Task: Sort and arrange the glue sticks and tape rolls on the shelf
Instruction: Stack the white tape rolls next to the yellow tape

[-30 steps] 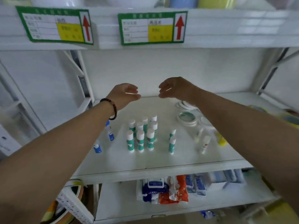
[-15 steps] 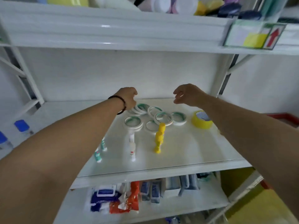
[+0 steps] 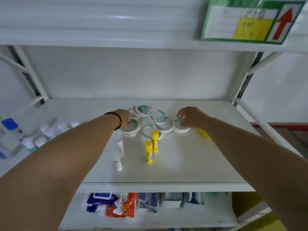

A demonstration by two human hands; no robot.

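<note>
A: Tape rolls (image 3: 164,124) lie in a loose overlapping heap at the centre of the frame, toward the back of the middle shelf (image 3: 191,164). Your left hand (image 3: 124,116) is curled down onto the roll at the heap's left edge (image 3: 130,127); your right hand (image 3: 188,117) has its fingers closed around the rim of the roll at the right edge (image 3: 180,128)

B: So what can trip you up?

A: The rolls lean on one another. Lift or drag either end roll and its neighbour may tip, slide, or roll toward the shelf's front lip

B: And the glue sticks?

A: Two yellow glue sticks (image 3: 151,147) stand upright just below the heap, the rear one touching the nearest roll. A nudged roll would likely topple them. The white glue sticks (image 3: 119,154) left of them sit close under your left forearm, so pulling that arm back low could sweep them over

B: Anything else?

A: A yellow tape roll (image 3: 202,134) is half hidden behind your right wrist; you could clip it without seeing it. More glue sticks (image 3: 43,134) stand at the left of the frame, blurred, near your left elbow. Raise each roll straight up before you carry it sideways
</note>
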